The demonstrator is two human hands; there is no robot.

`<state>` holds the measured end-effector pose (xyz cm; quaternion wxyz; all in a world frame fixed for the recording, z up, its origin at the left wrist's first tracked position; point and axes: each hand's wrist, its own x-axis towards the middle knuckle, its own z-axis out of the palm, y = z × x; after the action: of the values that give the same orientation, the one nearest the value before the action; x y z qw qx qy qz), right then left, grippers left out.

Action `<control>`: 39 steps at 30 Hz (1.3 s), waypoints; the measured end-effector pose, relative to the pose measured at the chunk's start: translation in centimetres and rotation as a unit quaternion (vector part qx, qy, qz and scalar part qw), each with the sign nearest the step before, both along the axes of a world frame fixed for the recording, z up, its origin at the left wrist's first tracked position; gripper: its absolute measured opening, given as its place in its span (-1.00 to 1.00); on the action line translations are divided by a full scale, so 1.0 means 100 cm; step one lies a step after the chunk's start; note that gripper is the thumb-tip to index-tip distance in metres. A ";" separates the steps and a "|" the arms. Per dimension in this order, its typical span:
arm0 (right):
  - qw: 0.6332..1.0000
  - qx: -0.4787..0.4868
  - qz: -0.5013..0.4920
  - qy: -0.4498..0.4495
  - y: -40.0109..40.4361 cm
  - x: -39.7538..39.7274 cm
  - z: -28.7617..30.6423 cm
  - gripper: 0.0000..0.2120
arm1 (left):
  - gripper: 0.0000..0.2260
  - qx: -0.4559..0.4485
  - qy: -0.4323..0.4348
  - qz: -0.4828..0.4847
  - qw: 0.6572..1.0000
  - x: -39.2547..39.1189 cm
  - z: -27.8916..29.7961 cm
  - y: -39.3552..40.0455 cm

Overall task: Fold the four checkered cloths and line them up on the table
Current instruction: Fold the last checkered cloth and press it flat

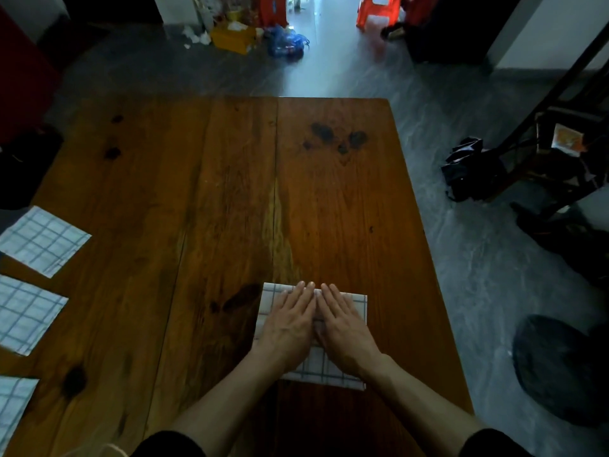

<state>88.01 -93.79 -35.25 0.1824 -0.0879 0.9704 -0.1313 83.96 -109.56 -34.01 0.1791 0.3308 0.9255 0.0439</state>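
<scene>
Both hands, left hand [286, 324] and right hand [342, 328], press flat with straight fingers on the fourth checkered cloth [357, 308]; the folded row [43, 240] lies well left, nearer the left hand.

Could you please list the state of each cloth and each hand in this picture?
Far cloth: folded, flat at the table's left edge.
Middle cloth: folded, flat, nearer along that edge.
Near cloth: lying flat, partly out of frame.
Fourth cloth: folded, pressed under both hands.
Left hand: flat, fingers straight, pressing the fourth cloth.
Right hand: flat, fingers straight, pressing beside it.
</scene>
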 end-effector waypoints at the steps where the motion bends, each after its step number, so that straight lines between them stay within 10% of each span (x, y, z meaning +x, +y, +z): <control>1: 1.000 0.008 0.004 -0.008 0.001 0.001 -0.006 -0.34 | -0.38 -0.007 -0.010 -0.009 1.000 -0.001 -0.003 0.000; 12: 0.995 0.056 -0.080 -0.026 0.039 0.018 -0.017 -0.23 | -0.32 -0.046 0.001 0.137 0.990 -0.009 -0.024 -0.038; 20: 1.000 0.004 -0.016 -0.006 0.003 0.008 -0.007 -0.32 | -0.44 0.057 0.023 -0.027 0.998 -0.005 -0.018 -0.010; 39: 0.989 -0.038 -0.136 0.046 0.030 -0.004 0.008 -0.31 | -0.40 -0.032 0.030 0.130 0.991 -0.063 0.004 -0.021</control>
<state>87.65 -90.82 -34.47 0.1148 0.0321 0.9750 -0.1876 77.63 -111.70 -33.59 0.1545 0.2029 0.9665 0.0275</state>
